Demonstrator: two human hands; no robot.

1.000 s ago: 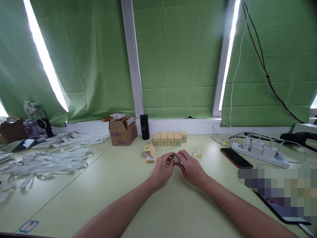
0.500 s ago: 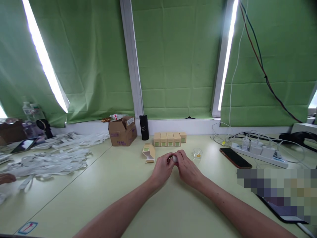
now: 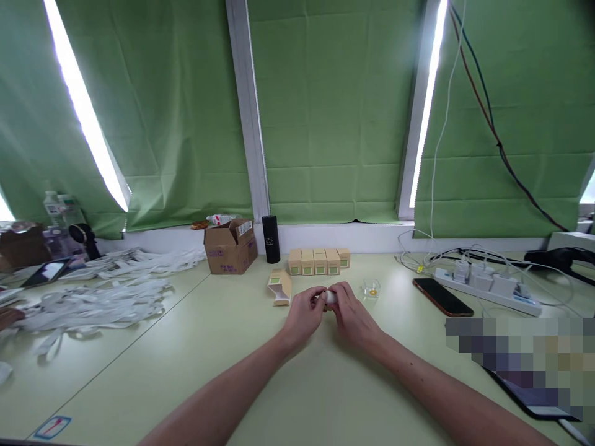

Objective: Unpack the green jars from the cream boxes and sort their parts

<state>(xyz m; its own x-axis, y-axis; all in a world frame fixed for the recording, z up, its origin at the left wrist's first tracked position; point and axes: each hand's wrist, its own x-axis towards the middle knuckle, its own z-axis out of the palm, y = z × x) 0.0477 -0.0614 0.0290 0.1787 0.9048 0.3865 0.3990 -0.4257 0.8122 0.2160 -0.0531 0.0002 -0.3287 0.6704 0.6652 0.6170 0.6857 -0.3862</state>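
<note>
While my head view looks down over the pale green bench (image 3: pixel 316 396), my left hand (image 3: pixel 303 314) and right hand (image 3: pixel 356 314) meet above it, the fingers of both closed on a small, smooth white object (image 3: pixel 331 297) between them; its far details are hidden by my fingers. Just beyond my left hand stands an open brown cardboard carton (image 3: pixel 279 287), with small brown green-labelled boxes (image 3: pixel 320 262) lined up behind. Near my right hand sits a clear plastic container (image 3: pixel 371 288) with something yellow inside.
</note>
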